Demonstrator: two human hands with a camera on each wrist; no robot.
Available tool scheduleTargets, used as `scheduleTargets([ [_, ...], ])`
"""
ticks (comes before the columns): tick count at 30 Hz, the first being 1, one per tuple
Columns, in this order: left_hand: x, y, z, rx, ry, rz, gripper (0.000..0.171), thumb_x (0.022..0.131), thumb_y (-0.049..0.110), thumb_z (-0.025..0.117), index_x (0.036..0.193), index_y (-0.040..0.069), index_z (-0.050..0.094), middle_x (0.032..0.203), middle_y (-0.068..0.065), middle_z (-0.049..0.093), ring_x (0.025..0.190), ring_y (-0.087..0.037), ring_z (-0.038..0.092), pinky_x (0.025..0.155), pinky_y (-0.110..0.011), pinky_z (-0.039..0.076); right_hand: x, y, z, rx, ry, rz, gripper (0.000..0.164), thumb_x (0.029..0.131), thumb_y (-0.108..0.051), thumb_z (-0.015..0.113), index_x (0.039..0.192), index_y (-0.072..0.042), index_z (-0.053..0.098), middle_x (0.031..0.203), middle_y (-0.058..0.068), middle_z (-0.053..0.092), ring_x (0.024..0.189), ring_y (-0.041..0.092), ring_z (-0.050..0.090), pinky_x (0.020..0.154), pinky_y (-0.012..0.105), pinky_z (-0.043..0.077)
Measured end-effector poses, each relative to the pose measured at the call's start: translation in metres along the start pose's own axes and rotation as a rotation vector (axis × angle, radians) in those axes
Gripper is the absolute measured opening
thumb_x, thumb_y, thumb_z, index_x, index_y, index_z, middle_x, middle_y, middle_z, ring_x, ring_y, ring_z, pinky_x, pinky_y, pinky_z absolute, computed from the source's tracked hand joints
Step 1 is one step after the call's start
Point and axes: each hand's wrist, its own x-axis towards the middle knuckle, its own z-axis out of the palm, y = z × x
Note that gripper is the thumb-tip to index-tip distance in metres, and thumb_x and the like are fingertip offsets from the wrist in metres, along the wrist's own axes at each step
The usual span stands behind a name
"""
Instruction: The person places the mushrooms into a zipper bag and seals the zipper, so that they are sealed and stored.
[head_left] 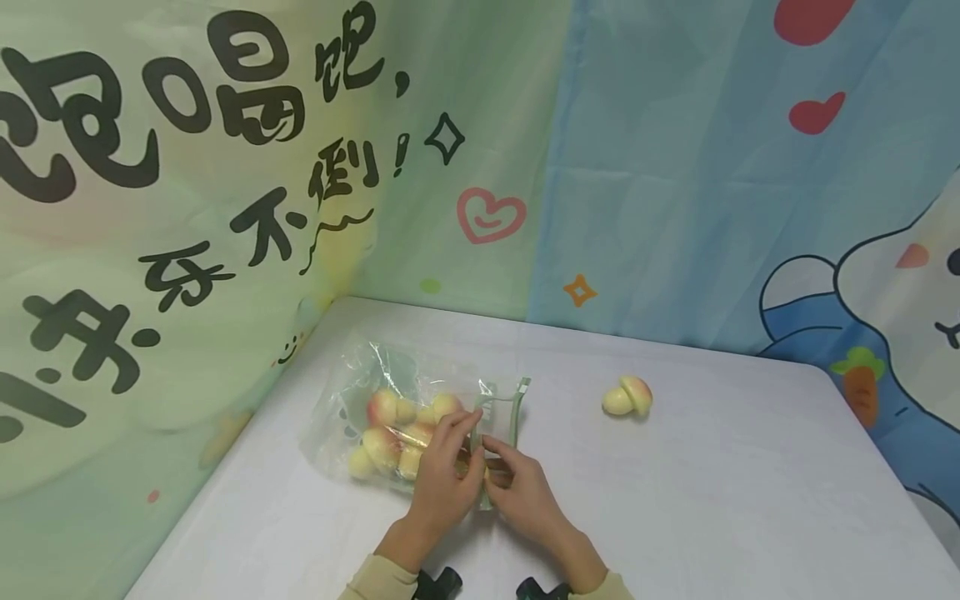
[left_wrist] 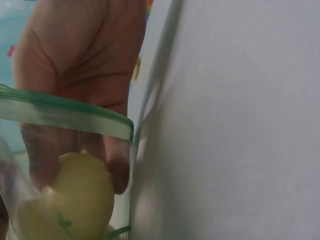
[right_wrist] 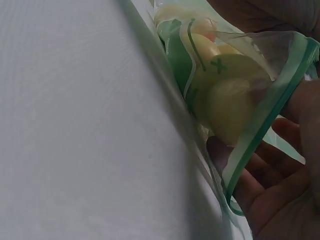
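A clear zip bag [head_left: 341, 408] with a green closing strip lies on the table, holding several toy mushrooms [head_left: 381, 448] in pale yellow with pinkish caps. My left hand [head_left: 444, 483] grips the bag near its mouth, mostly from outside. The fingers of my right hand [head_left: 528, 500] reach past the green strip [right_wrist: 272, 112] into the mouth. In the left wrist view they pinch a pale yellow toy mushroom [left_wrist: 85, 192] inside the bag. Its far end is hidden by the bag and the other pieces. One loose toy mushroom [head_left: 628, 397] lies to the right of the bag.
A white-covered table [head_left: 720, 500] carries everything. Printed cloth [head_left: 675, 167] hangs along its back and left sides. Two dark devices, one of them a black piece [head_left: 438, 583], show beneath the sleeves at the near edge.
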Motion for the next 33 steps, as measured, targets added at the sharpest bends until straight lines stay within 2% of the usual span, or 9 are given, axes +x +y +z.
scheduleTargets([
  [7,0.001,-0.001,0.001,0.021,0.018,-0.006,0.047,0.080,-0.006,0.060,0.127,-0.001,0.060,0.114,-0.012,0.058,0.077,-0.015,0.056,0.066,-0.016,0.049,0.001,-0.002,-0.001,0.078,0.003,-0.010,0.049,0.085,0.009,0.064,0.132,-0.003,0.055,0.133,0.017,0.057,0.112,0.030,0.063,0.087,0.027,0.054],
  [12,0.002,-0.001,0.000,0.041,0.018,-0.013,0.047,0.079,-0.007,0.060,0.126,-0.002,0.060,0.115,-0.012,0.059,0.081,-0.016,0.058,0.067,-0.018,0.050,0.002,-0.002,-0.003,0.023,0.056,0.019,0.042,0.087,0.002,0.068,0.128,-0.007,0.060,0.127,0.010,0.062,0.107,0.026,0.065,0.086,0.026,0.054],
  [15,0.002,-0.001,-0.001,0.043,0.014,-0.021,0.049,0.078,-0.009,0.061,0.126,-0.002,0.060,0.115,-0.012,0.058,0.079,-0.015,0.058,0.066,-0.016,0.050,0.001,-0.008,-0.007,-0.036,0.129,0.034,0.036,0.087,-0.002,0.069,0.123,-0.006,0.064,0.120,0.008,0.066,0.101,0.025,0.066,0.084,0.027,0.055],
  [18,0.001,-0.001,-0.002,0.028,0.008,-0.028,0.049,0.078,-0.009,0.060,0.127,-0.003,0.059,0.115,-0.012,0.057,0.074,-0.013,0.056,0.064,-0.013,0.050,-0.001,-0.022,-0.015,-0.071,0.213,0.032,0.030,0.088,0.001,0.067,0.118,-0.001,0.066,0.114,0.013,0.068,0.097,0.028,0.067,0.081,0.027,0.056],
  [21,0.001,0.000,-0.003,0.009,0.002,-0.037,0.049,0.078,-0.009,0.059,0.127,-0.004,0.059,0.115,-0.013,0.057,0.075,-0.014,0.056,0.065,-0.012,0.050,-0.001,-0.013,-0.028,-0.095,0.316,0.025,0.025,0.089,0.001,0.065,0.113,-0.004,0.068,0.109,0.008,0.071,0.093,0.022,0.069,0.077,0.025,0.056],
  [25,0.000,0.003,-0.004,-0.022,-0.009,-0.057,0.048,0.079,-0.010,0.059,0.127,-0.006,0.058,0.115,-0.014,0.057,0.075,-0.013,0.055,0.065,-0.011,0.049,-0.001,0.018,-0.047,-0.107,0.466,0.033,0.022,0.091,-0.001,0.063,0.109,-0.010,0.071,0.103,-0.002,0.072,0.091,0.017,0.069,0.075,0.022,0.055],
  [30,0.000,0.004,-0.002,-0.040,-0.007,-0.064,0.048,0.079,-0.010,0.058,0.127,-0.006,0.057,0.118,-0.016,0.057,0.075,-0.013,0.055,0.065,-0.011,0.049,-0.003,0.025,-0.072,-0.127,0.625,0.045,0.020,0.092,0.000,0.060,0.106,-0.010,0.071,0.103,0.001,0.072,0.087,0.030,0.069,0.070,0.016,0.053],
  [33,0.001,0.004,-0.001,-0.042,0.004,-0.062,0.048,0.079,-0.011,0.058,0.126,-0.007,0.057,0.119,-0.016,0.056,0.074,-0.013,0.056,0.065,-0.011,0.050,-0.004,0.027,-0.086,-0.141,0.724,0.061,0.021,0.091,0.001,0.060,0.108,-0.007,0.070,0.106,0.005,0.071,0.086,0.029,0.068,0.067,0.014,0.052],
])
